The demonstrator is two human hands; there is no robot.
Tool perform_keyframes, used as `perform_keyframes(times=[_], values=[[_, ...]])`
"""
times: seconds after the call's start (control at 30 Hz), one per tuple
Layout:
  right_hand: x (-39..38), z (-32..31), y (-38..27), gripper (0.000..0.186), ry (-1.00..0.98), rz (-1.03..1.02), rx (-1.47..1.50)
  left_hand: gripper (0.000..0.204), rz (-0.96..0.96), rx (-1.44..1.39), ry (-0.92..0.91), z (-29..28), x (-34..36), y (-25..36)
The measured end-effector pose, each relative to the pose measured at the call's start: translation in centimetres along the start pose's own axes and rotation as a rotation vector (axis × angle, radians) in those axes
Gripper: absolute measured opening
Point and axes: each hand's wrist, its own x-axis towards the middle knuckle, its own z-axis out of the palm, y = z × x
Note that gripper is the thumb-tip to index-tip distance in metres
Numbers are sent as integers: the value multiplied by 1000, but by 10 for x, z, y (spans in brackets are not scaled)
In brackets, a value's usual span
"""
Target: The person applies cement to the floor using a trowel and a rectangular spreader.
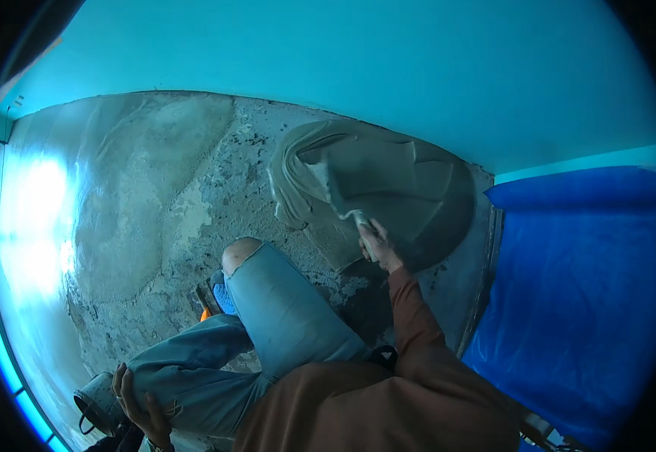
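Observation:
My right hand (379, 246) is wrapped round the handle of a trowel (333, 188), whose narrow blade lies on a smooth patch of wet grey mortar (373, 169). Folds and ridges mark the mortar left of the blade, and flatter strokes run to its right. At the lower left, my left hand (141, 409) lies over my bent knee with its fingers stretched out, holding nothing. Close beside that hand is a grey cylindrical container (98, 403) with a dark loop, partly cut off from sight.
Rough, pitted concrete floor (253, 173) surrounds the mortar, with a smoother sheen toward the bright left side. A turquoise wall (343, 60) borders the far edge. Blue sheeting (576, 301) covers the right side. By my knee lie an orange-handled tool (205, 313) and something blue (223, 297).

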Motion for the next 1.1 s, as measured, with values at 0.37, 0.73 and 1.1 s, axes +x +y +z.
perform_keyframes(times=[0.37,0.73,1.1], values=[[-45,-236,60,37,730,52,135,61,-47,-4,79,5,-5,-15],[10,-86,64,25,401,140,205,59,-40,-1,103,2,6,4],[83,139,-5,31,49,91,260,58,-21,-26,133,-1,2,3]])
